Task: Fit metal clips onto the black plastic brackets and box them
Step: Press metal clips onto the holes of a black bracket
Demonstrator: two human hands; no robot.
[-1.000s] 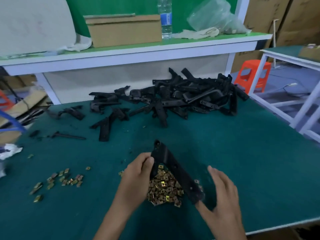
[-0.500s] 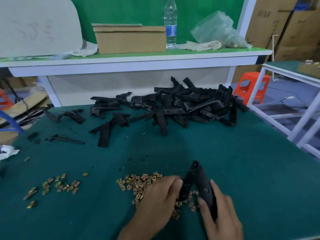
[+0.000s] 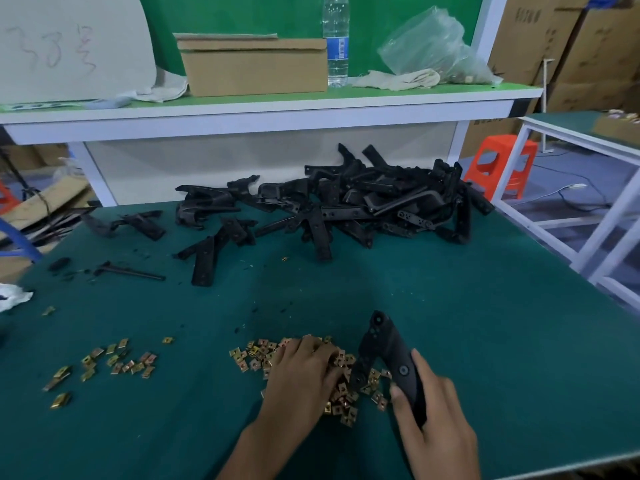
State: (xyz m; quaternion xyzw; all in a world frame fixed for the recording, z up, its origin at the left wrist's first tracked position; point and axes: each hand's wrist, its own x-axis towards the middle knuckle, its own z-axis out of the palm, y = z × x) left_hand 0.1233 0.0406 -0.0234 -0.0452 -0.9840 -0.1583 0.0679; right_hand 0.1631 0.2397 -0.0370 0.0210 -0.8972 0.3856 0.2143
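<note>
My right hand grips one black plastic bracket by its near end, its far end pointing away over the green table. My left hand lies palm down on a heap of brass-coloured metal clips, its fingertips curled down among them; whether a clip is pinched is hidden. A second, smaller scatter of clips lies to the left. A big pile of black brackets sits at the table's far side.
Loose brackets lie left of the pile. On the raised shelf stand a cardboard box, a water bottle and a plastic bag. An orange stool and a white frame table stand to the right.
The bracket went from my left hand into my right and came down by the clips. My left hand dropped onto the clip heap and rests there.
</note>
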